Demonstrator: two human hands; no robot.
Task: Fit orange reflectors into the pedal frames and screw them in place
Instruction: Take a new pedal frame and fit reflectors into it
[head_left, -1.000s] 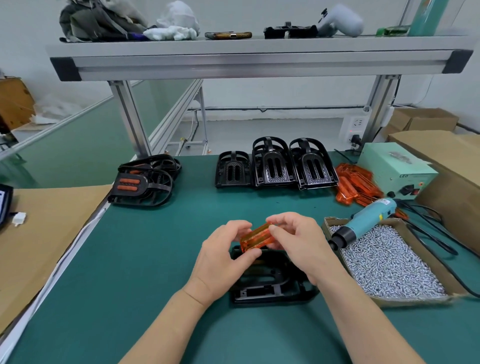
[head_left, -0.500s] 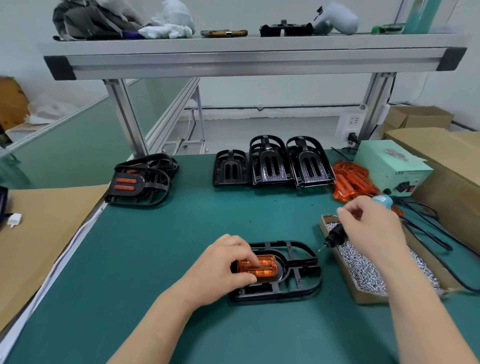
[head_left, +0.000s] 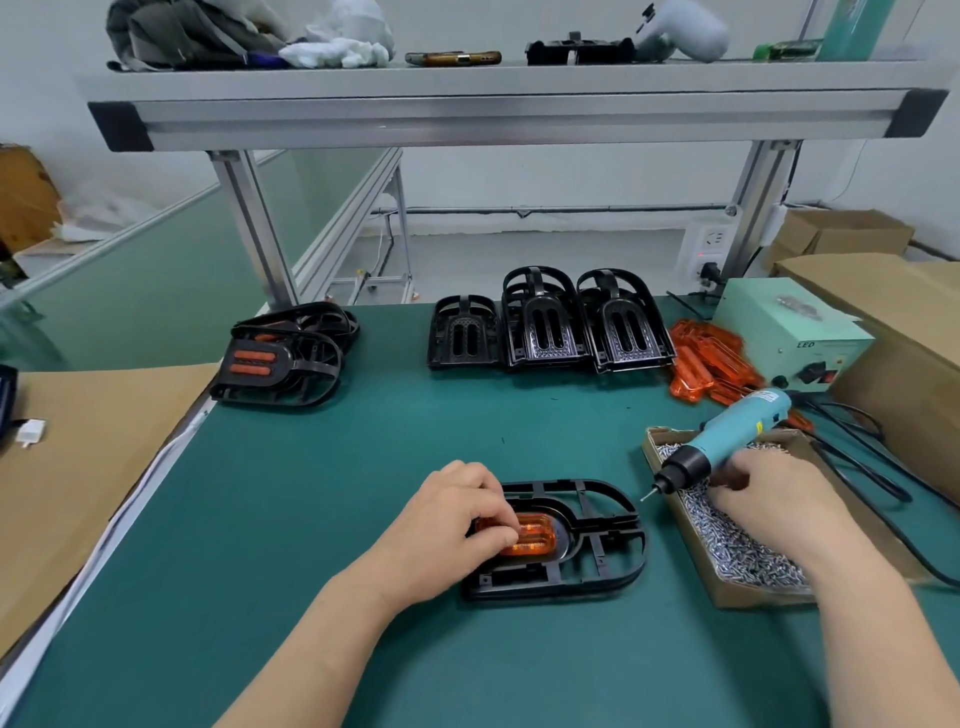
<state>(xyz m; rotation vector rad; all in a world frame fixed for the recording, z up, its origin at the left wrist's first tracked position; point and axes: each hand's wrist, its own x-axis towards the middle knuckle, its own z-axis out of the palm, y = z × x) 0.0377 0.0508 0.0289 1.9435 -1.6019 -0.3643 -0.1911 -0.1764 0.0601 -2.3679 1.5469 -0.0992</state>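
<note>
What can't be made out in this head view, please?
- Head view: left end of the orange reflector, covered by fingers of the left hand; whether it sits fully in the pedal frame is unclear.
- Head view: fingertips of the right hand, hidden behind the hand over the screw box; any held screw unseen.

Table: green mat top. I log what lies on it.

- Front centre: one black pedal frame, lying flat.
- Near its right side, apart from it: a cardboard tray of screws.
- Back row: three stacks of empty frames, side by side.
- Just beside them on the right: a heap of orange reflectors, then a pale green power box.
- Back left: a stack of frames with reflectors fitted.
- Right edge: black cables.
</note>
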